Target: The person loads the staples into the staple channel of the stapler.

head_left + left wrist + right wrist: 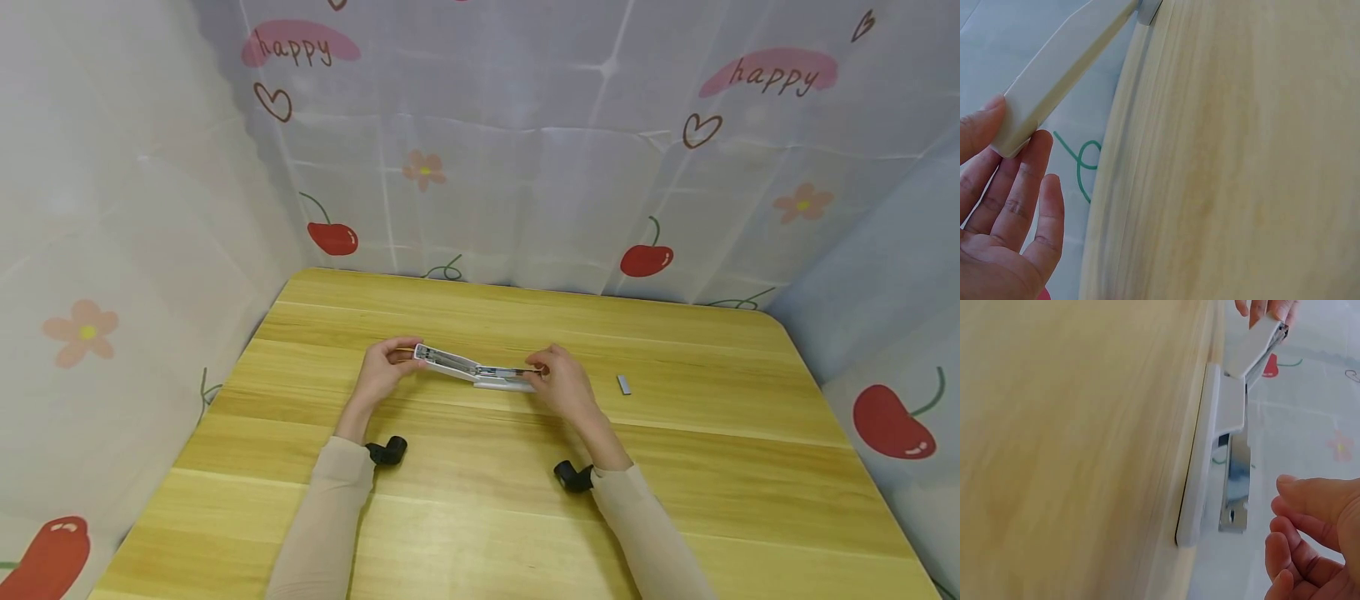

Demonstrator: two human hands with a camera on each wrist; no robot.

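Observation:
A white stapler [446,363] lies opened out, its top cover swung back to the left and its metal staple channel bared. My left hand [381,368] grips the far end of that cover; in the left wrist view the thumb [984,122] is on one side and the fingers on the other. On the right, the shiny magazine [1237,484] stands apart from the white base [1195,481]. My right hand [564,385] is beside the magazine's front end. In the right wrist view its fingers are loosely curled, thumb near the index fingertip, with nothing visible between them.
A small grey strip of staples [623,385] lies on the wooden table [480,500], to the right of my right hand. Patterned curtains [525,183] hang behind and along both sides. A black wrist camera [387,451] sits on each forearm.

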